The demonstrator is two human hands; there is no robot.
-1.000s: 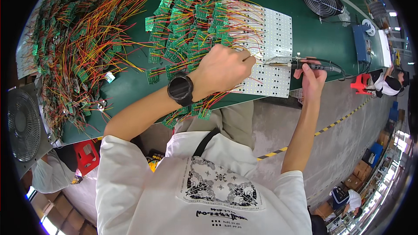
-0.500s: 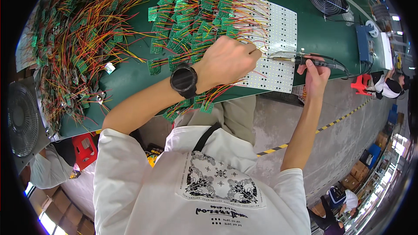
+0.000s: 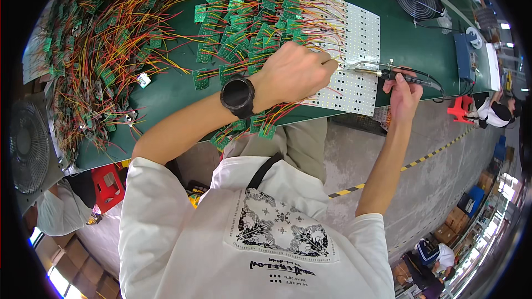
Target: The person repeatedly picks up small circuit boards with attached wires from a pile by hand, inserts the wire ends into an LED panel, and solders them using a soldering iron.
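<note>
A person in a white shirt [image 3: 160, 216], seen from above, works at a green table [image 3: 413, 50] with both bare hands over a white panel [image 3: 360, 36] dotted with rows of small marks. The panel lies flat, right of centre, near the table's front edge. Small green circuit boards [image 3: 268, 1] spread in overlapping rows along its left side, their red and yellow wires [image 3: 324, 8] reaching onto it. The right hand [image 3: 403, 97] holds a soldering iron [image 3: 368, 70] in a narrow, pen-like grip, the iron pointing left across the panel. The left hand [image 3: 299, 75], with a dark watch [image 3: 237, 97] at the wrist, hovers over the panel's left part, fingers curled in; its fingertips are hidden, so whether they pinch a wire cannot be told. The iron's tip is just beside that hand — too small to say whether it touches the panel. The step in hand appears to be joining a wire end to the panel. The next move likely calls for a steady left hand, the wire end kept on its spot, and a brief, careful touch of the tip — clear of the fingers and the neighbouring wires. Farther left lies a tangled heap of wired boards [image 3: 105, 33].
</note>
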